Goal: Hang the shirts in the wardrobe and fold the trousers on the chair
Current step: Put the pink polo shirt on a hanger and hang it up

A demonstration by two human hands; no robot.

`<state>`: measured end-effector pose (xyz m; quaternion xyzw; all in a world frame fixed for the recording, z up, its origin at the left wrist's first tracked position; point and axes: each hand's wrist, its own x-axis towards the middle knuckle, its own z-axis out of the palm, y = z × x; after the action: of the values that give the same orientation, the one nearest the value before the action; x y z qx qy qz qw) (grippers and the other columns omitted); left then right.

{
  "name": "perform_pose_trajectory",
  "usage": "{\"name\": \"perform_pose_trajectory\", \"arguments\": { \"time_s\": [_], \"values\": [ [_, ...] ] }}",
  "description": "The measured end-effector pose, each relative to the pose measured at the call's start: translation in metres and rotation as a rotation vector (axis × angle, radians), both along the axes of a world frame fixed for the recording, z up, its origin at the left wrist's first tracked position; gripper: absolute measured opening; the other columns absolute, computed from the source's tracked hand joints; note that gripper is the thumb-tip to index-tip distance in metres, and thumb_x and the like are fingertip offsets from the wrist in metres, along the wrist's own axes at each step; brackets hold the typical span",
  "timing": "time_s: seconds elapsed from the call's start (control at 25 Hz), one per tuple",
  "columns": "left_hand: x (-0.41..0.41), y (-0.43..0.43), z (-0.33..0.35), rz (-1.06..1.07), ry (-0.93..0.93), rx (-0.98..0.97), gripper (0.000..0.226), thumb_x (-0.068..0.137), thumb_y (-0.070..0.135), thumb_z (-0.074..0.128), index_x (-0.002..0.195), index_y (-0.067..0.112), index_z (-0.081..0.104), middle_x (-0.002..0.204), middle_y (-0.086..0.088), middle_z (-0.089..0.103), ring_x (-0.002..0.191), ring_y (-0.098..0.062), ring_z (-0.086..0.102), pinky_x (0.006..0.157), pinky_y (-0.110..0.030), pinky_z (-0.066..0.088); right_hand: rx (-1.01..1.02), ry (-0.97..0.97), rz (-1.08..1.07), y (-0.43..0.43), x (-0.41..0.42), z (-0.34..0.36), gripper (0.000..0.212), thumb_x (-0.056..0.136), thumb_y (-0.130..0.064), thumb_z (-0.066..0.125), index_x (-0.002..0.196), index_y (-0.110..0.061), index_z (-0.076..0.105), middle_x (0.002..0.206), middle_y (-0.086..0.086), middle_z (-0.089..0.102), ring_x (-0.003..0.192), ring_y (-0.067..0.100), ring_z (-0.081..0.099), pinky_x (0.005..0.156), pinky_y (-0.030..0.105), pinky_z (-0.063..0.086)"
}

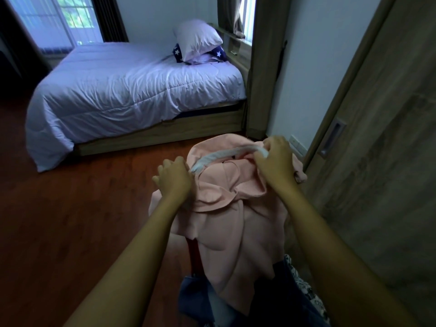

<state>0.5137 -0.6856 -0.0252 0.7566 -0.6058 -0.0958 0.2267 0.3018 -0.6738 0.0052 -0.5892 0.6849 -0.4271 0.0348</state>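
Note:
A pink shirt (236,223) hangs in front of me, held up between both hands. A white hanger (224,155) lies across its neck opening. My left hand (174,178) grips the shirt's left shoulder next to the hanger's left end. My right hand (274,159) is curled round the hanger's right end together with the pink cloth. Below the shirt lie dark blue trousers (200,300) and a black-and-white patterned garment (304,286); what they rest on is hidden. The wooden wardrobe door (377,161), with a recessed metal handle (332,138), stands at the right.
A bed (132,90) with a white quilt and pillows (198,41) fills the middle of the room. Red-brown wooden floor (82,208) spreads to the left. A wooden post (264,67) and a white wall stand between the bed and the wardrobe.

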Motion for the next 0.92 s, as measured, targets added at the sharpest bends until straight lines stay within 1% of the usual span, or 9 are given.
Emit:
{"name": "perform_pose_trajectory", "arguments": {
  "time_s": [0.12,0.2,0.36,0.52,0.6,0.68,0.76,0.84,0.92],
  "values": [
    [0.002,0.002,0.012,-0.054,0.222,-0.179,0.016,0.087,0.016,0.053,0.098,0.008,0.045,0.1,-0.016,0.058,0.096,-0.039,0.055,0.079,-0.04,0.039,-0.237,-0.369,-0.118,0.016,-0.015,0.034,0.013,0.08,-0.011,0.057,0.085,-0.014,0.046,0.073,-0.006,0.052,0.074,0.018,0.05,0.066,0.028,0.036],
    [-0.001,0.007,0.026,-0.081,0.444,-0.273,0.011,0.086,0.012,0.048,0.091,0.01,0.037,0.078,-0.008,0.054,0.079,-0.036,0.053,0.067,-0.036,0.035,-0.26,-0.447,-0.153,0.025,-0.027,0.043,0.016,0.082,-0.005,0.05,0.093,-0.014,0.042,0.075,-0.008,0.049,0.076,0.018,0.051,0.069,0.027,0.04],
    [-0.011,0.013,0.054,-0.118,0.688,-0.359,0.011,0.08,0.013,0.041,0.082,0.023,0.036,0.072,-0.003,0.05,0.073,-0.029,0.051,0.071,-0.041,0.043,-0.148,-0.413,-0.112,0.033,-0.049,0.046,0.029,0.085,0.002,0.041,0.111,-0.008,0.05,0.099,0.002,0.054,0.09,0.015,0.051,0.077,0.02,0.039],
    [-0.025,0.011,0.124,-0.249,0.897,-0.493,0.022,0.08,0.006,0.041,0.083,0.027,0.046,0.078,0.001,0.053,0.068,-0.015,0.049,0.063,-0.03,0.039,-0.418,-0.38,-0.09,0.042,-0.063,0.1,0.029,0.086,0.003,0.04,0.108,-0.006,0.057,0.098,-0.001,0.058,0.088,0.002,0.051,0.07,0.001,0.035],
    [-0.037,0.019,0.172,-0.313,0.946,-0.586,0.025,0.078,0.005,0.042,0.084,0.025,0.056,0.075,0.006,0.055,0.065,-0.007,0.048,0.059,-0.024,0.039,-0.544,-0.392,-0.106,0.051,-0.07,0.137,0.03,0.086,0.001,0.039,0.105,-0.009,0.059,0.096,-0.005,0.059,0.084,-0.002,0.051,0.072,0.0,0.036],
    [-0.046,0.032,0.207,-0.377,0.939,-0.621,0.023,0.081,0.002,0.043,0.085,0.015,0.062,0.07,0.007,0.057,0.059,0.0,0.049,0.055,-0.016,0.039,-0.645,-0.38,-0.129,0.067,-0.077,0.165,0.03,0.083,-0.001,0.039,0.102,-0.011,0.061,0.094,-0.006,0.06,0.084,-0.002,0.052,0.074,0.003,0.037],
    [-0.048,0.048,0.219,-0.482,0.791,-0.551,0.021,0.083,0.002,0.044,0.073,0.011,0.061,0.058,0.006,0.054,0.047,0.002,0.044,0.047,-0.014,0.035,-0.683,-0.354,-0.175,0.09,-0.086,0.179,0.03,0.081,-0.002,0.04,0.099,-0.011,0.063,0.091,-0.005,0.061,0.083,0.0,0.053,0.073,0.006,0.038],
    [-0.046,0.063,0.213,-0.661,0.537,-0.345,0.025,0.081,0.015,0.051,0.058,0.013,0.059,0.051,0.006,0.054,0.042,-0.002,0.042,0.044,-0.02,0.035,-0.647,-0.323,-0.247,0.119,-0.096,0.177,0.028,0.081,-0.002,0.042,0.096,-0.012,0.064,0.087,-0.005,0.061,0.081,0.005,0.054,0.07,0.012,0.038],
    [-0.044,0.076,0.201,-0.867,0.449,-0.045,0.02,0.08,0.026,0.065,0.065,0.013,0.069,0.057,0.009,0.061,0.051,-0.004,0.051,0.051,-0.021,0.042,-0.597,-0.306,-0.317,0.149,-0.102,0.163,0.026,0.081,-0.002,0.043,0.093,-0.012,0.064,0.084,-0.003,0.061,0.08,0.012,0.055,0.069,0.015,0.037]
  ]
}}
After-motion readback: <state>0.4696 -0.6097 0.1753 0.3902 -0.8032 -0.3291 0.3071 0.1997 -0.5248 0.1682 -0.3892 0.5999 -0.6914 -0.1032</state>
